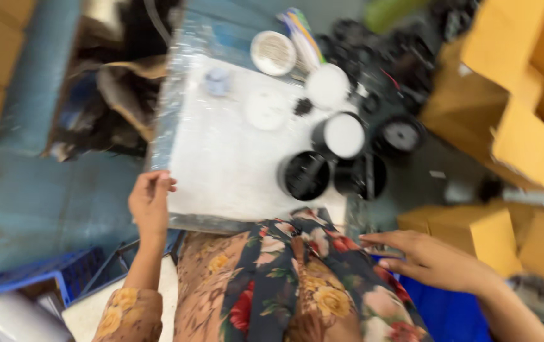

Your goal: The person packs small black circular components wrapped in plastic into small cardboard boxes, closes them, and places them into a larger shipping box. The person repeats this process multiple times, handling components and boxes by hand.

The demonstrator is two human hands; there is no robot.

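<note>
Both hands sit at the near edge of a white board [221,164] that rests across the person's lap: the left hand [150,201] pinches the board's near left corner between thumb and fingers, while the right hand [433,259] lies just off its near right corner, fingers stretched out flat and holding nothing that can be made out — whether the fingertips touch the board is lost in the blur. On the board's right side stand black round tubs [305,175], one open and dark inside, one beside it capped in white [341,135]; two white lids [265,109] lie further up the board, with a small bluish lump [217,81] towards its far left. Everything is smeared by motion, so the dark heap beyond the board's far right corner cannot be told apart. Yellow cardboard boxes [525,120] stand to the board's right, cut off by the frame, and a blue crate [25,285] sits to its near left — only partly seen.
</note>
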